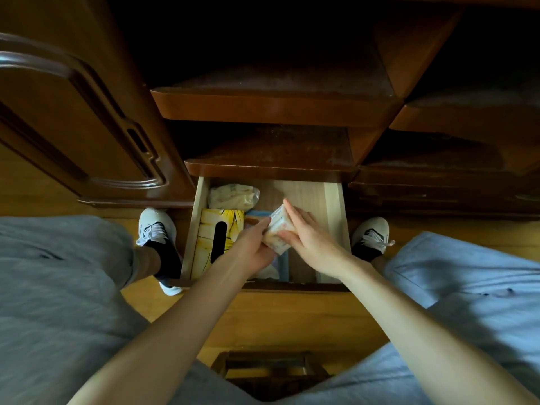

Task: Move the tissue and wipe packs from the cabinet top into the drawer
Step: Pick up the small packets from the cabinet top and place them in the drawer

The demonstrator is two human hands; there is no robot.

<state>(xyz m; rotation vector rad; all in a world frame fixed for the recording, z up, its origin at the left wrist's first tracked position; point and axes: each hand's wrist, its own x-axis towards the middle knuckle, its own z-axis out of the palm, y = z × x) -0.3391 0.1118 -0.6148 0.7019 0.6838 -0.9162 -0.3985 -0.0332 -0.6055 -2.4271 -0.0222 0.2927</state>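
Observation:
The pale wooden drawer (333, 206) stands pulled out below the dark cabinet top (271, 159). Over its middle, a small white tissue pack (277, 232) sits tilted between both hands. My left hand (252, 247) grips its left side from below. My right hand (309, 238) lies with straight fingers flat against its right side. Inside the drawer, a yellow tissue box (222, 229) with a dark slot lies at the left, and a clear-wrapped pale pack (233, 195) lies at the back left. More blue and white packs show under my hands, partly hidden.
Dark wooden shelves (274, 106) step back above the drawer. A carved cabinet door (87, 118) stands at the left. My knees in grey trousers and white shoes (155, 229) flank the drawer. A small wooden stool (271, 372) sits on the floor between my legs.

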